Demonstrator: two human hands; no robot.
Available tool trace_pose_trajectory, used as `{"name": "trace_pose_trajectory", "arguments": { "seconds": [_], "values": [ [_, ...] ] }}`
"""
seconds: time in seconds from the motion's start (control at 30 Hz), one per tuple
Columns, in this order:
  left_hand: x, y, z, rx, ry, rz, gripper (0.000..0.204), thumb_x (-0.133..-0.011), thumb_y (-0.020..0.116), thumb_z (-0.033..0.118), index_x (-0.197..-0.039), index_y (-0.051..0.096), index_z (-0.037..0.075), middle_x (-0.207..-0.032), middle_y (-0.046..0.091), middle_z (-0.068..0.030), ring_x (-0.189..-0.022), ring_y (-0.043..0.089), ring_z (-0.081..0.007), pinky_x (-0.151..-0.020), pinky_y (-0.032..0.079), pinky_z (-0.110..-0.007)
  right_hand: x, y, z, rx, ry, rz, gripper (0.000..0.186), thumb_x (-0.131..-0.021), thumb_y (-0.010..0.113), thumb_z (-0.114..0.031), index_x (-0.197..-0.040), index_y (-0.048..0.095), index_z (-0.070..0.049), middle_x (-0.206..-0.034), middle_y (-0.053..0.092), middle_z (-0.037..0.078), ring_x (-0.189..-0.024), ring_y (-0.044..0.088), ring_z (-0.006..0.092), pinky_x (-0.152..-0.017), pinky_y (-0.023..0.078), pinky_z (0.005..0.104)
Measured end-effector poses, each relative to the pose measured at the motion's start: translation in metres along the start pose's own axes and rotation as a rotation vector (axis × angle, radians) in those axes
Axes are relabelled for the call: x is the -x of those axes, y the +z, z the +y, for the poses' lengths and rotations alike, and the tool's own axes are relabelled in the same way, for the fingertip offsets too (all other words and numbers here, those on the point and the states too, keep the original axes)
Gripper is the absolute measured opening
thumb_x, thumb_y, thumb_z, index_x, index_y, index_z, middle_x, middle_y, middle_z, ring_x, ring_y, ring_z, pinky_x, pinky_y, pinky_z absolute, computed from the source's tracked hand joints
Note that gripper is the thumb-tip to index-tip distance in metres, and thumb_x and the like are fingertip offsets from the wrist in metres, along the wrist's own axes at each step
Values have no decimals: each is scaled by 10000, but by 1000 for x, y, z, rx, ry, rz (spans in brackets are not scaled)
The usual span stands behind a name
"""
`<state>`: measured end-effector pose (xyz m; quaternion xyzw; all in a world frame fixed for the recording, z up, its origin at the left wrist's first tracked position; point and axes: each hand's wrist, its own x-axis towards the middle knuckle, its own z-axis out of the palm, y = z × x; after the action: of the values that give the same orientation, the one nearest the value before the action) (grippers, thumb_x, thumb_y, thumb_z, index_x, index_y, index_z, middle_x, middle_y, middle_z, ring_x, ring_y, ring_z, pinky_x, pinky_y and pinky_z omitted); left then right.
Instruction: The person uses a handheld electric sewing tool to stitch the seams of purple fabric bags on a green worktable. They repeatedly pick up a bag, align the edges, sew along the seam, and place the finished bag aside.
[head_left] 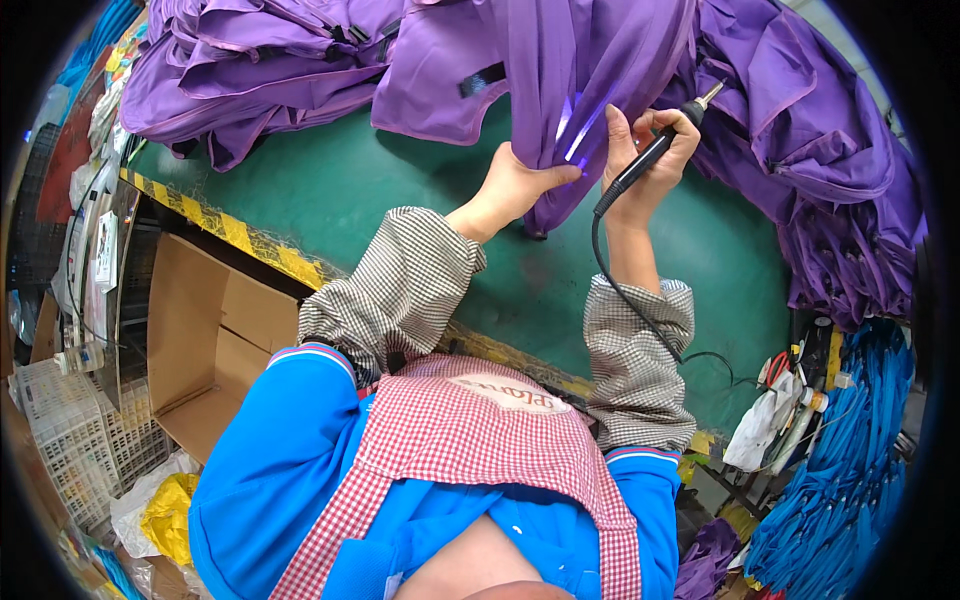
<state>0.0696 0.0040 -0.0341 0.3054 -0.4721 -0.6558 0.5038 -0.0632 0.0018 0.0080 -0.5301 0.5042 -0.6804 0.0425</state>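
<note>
A purple fabric piece [541,60] with a gathered, narrow lower end hangs over the front of the work table. My left hand [508,192] is closed on that end, its thumb lying across the cloth. Bright bluish-white light shows on the folds just above the thumb. My right hand [648,165] grips a soldering iron [640,172] by its black handle. The iron's bare metal tip points up and to the right, away from the fabric in my left hand. Its black cord runs down past my right sleeve. My right thumb is raised close to the cloth's edge.
Piles of purple fabric lie at the far left [260,60] and right [800,110] of the green table [380,190]. Yellow-black tape marks its near edge. An open cardboard box [190,330] and plastic crates [80,430] stand left. Blue straps [830,480] hang at right beside scissors.
</note>
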Motion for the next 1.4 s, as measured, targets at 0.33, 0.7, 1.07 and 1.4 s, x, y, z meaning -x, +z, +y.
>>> {"name": "trace_pose_trajectory", "arguments": {
  "seconds": [0.33,0.7,1.07,1.4],
  "values": [
    [-6,-2,0,-63,-17,17,498,-774,747,9,-1220,527,-16,-1124,628,-81,-1009,607,-162,-904,496,-303,72,-74,-42,189,-464,-186,63,-810,563,-103,-831,606,-61,-608,514,28,-511,461,186,-691,399,348],
    [-6,2,3,-82,-52,-31,483,-790,743,32,-1218,524,-11,-1116,625,-70,-996,600,-154,-888,494,-296,64,-62,-44,317,-483,-258,57,-742,582,-40,-790,598,-68,-590,477,35,-510,461,187,-677,417,358],
    [-14,10,28,8,93,-15,457,-794,735,44,-1194,517,1,-1068,641,-67,-962,614,-143,-887,494,-296,73,-6,-2,-169,181,-12,537,-829,700,-33,-1289,434,42,-1189,565,114,-1051,573,187,-915,455,290],
    [-21,-3,40,-216,52,-37,312,-710,786,47,-994,665,-1,-875,676,-27,-759,609,-97,-685,489,-247,76,-12,7,-220,343,146,525,-782,724,0,-1226,448,35,-970,604,79,-853,593,135,-783,483,256]
  ]
}}
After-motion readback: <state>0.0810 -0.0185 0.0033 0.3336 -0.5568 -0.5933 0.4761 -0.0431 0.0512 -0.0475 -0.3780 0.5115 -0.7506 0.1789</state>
